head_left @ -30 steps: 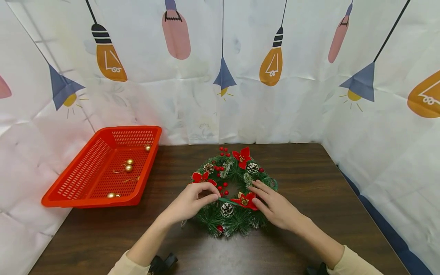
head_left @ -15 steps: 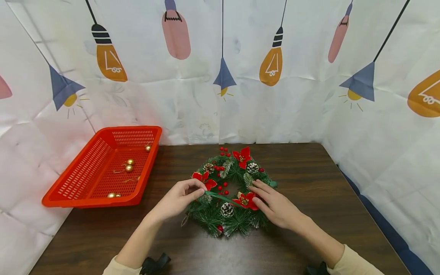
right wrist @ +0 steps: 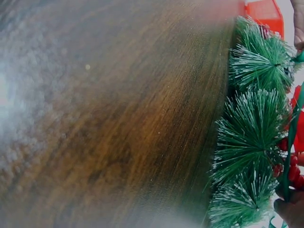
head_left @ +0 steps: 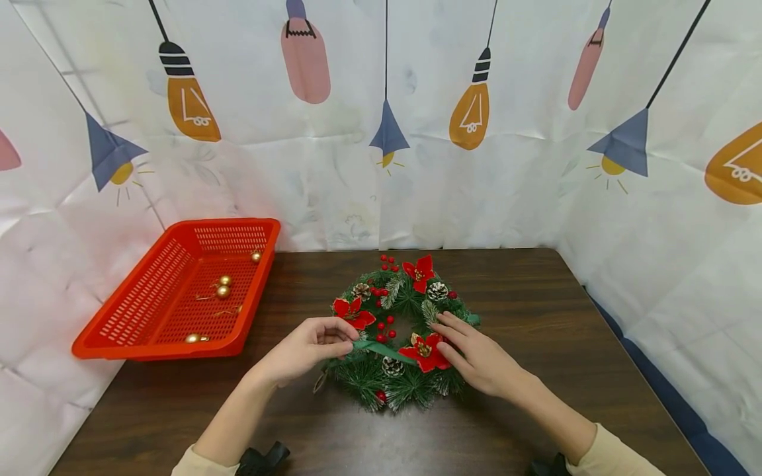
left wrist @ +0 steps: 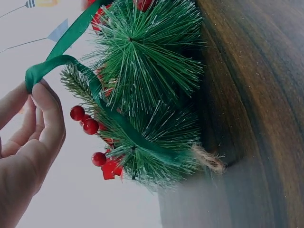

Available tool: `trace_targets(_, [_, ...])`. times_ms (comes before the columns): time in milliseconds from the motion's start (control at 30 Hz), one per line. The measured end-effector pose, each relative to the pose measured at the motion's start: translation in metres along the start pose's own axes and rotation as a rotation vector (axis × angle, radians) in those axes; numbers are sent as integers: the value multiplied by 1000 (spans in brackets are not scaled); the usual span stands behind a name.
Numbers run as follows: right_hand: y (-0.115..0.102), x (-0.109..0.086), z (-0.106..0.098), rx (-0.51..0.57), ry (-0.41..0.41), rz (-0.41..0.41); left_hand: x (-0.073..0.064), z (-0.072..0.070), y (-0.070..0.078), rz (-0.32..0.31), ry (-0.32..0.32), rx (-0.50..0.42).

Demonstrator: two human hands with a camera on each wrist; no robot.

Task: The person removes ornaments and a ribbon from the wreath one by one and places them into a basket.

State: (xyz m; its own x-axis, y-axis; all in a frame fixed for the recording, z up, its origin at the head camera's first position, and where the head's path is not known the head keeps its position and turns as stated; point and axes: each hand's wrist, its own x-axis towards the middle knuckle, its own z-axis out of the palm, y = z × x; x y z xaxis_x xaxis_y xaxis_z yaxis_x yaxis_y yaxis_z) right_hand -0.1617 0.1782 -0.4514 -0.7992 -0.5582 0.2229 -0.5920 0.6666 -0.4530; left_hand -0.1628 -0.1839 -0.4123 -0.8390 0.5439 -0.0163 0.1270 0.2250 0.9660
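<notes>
A green wreath (head_left: 411, 380) with pine cones, red berries and red poinsettias lies on the table. My left hand (head_left: 309, 350) pinches a green ribbon (head_left: 381, 349) between thumb and index finger, over the wreath's left side. In the left wrist view, the ribbon (left wrist: 76, 33) folds over at those fingertips, one length hanging down across the needles. From the left hand it runs to the front poinsettia (head_left: 427, 352). My right hand (head_left: 482, 357) rests at the wreath's right side, fingers extended beside that poinsettia. The right wrist view shows its fingertips (right wrist: 290, 211) at the ribbon, mostly cut off.
A red plastic basket (head_left: 244, 324) stands on the left, holding several small gold baubles (head_left: 223, 291). A twine loop (left wrist: 209, 159) sticks out from the wreath's left edge. The dark wooden table (head_left: 524, 291) backs onto a white curtain (head_left: 333, 185) printed with lamps.
My left hand has moved left and slightly down with the ribbon, drawing out a longer stretch. The green loop at the wreath's right edge has shrunk. My right hand has stayed in place.
</notes>
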Motion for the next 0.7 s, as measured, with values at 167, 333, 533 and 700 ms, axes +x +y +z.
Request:
trace_targets(167, [0, 0, 0, -2, -3, 2, -2, -4, 0, 10, -36, -4])
trace_targets(333, [1, 0, 0, -5, -7, 0, -4, -7, 1, 0, -34, 65])
trace_targets(533, [2, 0, 0, -7, -4, -11, -5, -9, 3, 19, 10, 200])
trace_targets(700, [2, -1, 0, -9, -2, -11, -6, -8, 5, 17, 69, 272])
